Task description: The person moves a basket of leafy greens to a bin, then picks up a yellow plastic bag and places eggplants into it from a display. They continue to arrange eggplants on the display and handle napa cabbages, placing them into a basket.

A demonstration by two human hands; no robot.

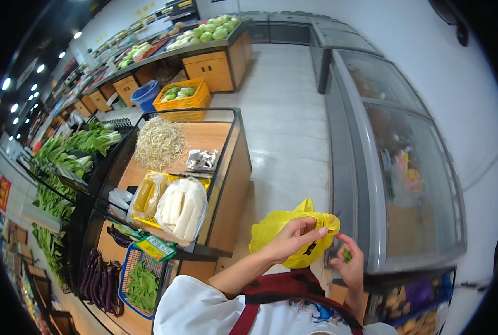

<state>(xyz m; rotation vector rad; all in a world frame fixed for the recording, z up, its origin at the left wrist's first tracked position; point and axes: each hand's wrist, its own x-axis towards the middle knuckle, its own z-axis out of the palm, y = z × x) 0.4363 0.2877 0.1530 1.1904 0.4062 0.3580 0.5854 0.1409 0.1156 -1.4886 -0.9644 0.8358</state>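
Note:
In front of my body hangs a yellow plastic bag [270, 234], bunched at its upper rim. My left hand [301, 236] grips that gathered rim between thumb and fingers. What the bag holds is mostly hidden; a small dark patch shows on its near side. Just to the right, my right hand [349, 257] has a small green leafy piece [347, 256] between its curled fingers. Its index fingertip is close to the bag's edge; whether it touches cannot be told.
Left stands a wooden vegetable stand [228, 184] with bean sprouts [159, 142], bagged white blocks [180, 209], eggplants [100, 280] and a blue basket [127, 268] of green pods. A glass-topped freezer [416, 180] lines the right. Tiled floor [286, 125] runs between, past an orange crate [205, 94].

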